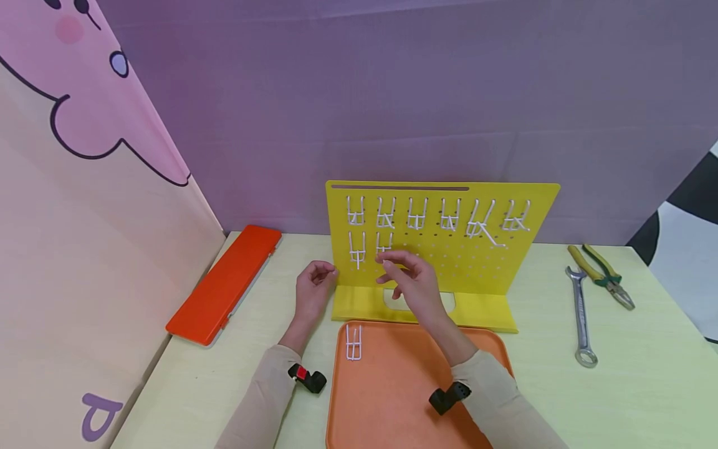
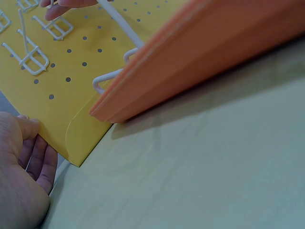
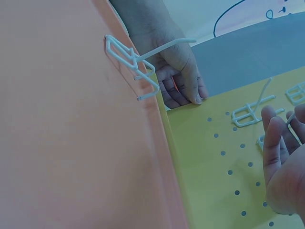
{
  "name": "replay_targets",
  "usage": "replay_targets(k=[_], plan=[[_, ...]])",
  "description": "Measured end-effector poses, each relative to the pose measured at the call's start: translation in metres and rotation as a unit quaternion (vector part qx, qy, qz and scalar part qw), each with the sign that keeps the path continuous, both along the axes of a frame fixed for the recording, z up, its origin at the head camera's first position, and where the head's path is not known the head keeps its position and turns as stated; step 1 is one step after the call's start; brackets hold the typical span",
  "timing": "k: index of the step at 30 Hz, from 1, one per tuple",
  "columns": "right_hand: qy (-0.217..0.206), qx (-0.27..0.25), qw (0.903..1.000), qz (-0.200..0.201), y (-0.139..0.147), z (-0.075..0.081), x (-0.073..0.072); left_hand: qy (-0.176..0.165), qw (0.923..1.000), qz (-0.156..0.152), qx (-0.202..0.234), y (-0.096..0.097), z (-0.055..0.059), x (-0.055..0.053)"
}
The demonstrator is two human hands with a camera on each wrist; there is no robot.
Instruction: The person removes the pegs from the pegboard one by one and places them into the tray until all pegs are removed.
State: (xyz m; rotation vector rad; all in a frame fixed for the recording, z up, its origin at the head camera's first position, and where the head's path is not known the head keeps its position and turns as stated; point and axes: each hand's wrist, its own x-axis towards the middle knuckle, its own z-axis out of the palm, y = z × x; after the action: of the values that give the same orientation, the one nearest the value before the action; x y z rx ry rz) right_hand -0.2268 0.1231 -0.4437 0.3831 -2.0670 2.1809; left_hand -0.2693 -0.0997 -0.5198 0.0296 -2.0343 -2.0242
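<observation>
A yellow pegboard [image 1: 426, 265] stands upright on its base, with white wire hooks hung in two rows. My left hand [image 1: 315, 287] grips the board's left edge, its thumb on the front face and its other fingers behind, as the left wrist view shows. At the second hook [image 1: 384, 240] of the lower row, my right hand [image 1: 416, 284] has its curled fingers round the projecting prong; they partly hide it. To its left hangs another hook [image 1: 357, 249]. One loose hook [image 1: 354, 343] lies on the orange tray [image 1: 387, 399] in front of the board.
A closed red case [image 1: 227, 284] lies on the table to the left. On the right are a combination wrench [image 1: 581, 318] and pliers [image 1: 604, 274] with green and yellow handles. Behind the board hangs a purple backdrop [image 1: 415, 93].
</observation>
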Motion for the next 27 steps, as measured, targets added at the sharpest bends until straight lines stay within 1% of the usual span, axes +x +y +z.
replay_targets(k=[8,17,23,27], plan=[[0.020,-0.006,0.9998,0.001,0.000,0.002,0.003,0.002,1.0000,-0.001,-0.003,-0.001,0.002,0.002],[0.040,0.001,0.9992,-0.002,0.001,0.006,0.008,0.001,1.0000,0.001,-0.004,0.000,0.002,0.001],[0.055,0.022,0.9983,-0.002,0.002,0.008,0.017,0.000,1.0000,0.000,-0.004,0.000,0.002,0.000],[0.057,0.030,0.9979,0.002,0.004,0.010,0.024,-0.001,1.0000,0.000,-0.003,0.000,0.001,0.000]])
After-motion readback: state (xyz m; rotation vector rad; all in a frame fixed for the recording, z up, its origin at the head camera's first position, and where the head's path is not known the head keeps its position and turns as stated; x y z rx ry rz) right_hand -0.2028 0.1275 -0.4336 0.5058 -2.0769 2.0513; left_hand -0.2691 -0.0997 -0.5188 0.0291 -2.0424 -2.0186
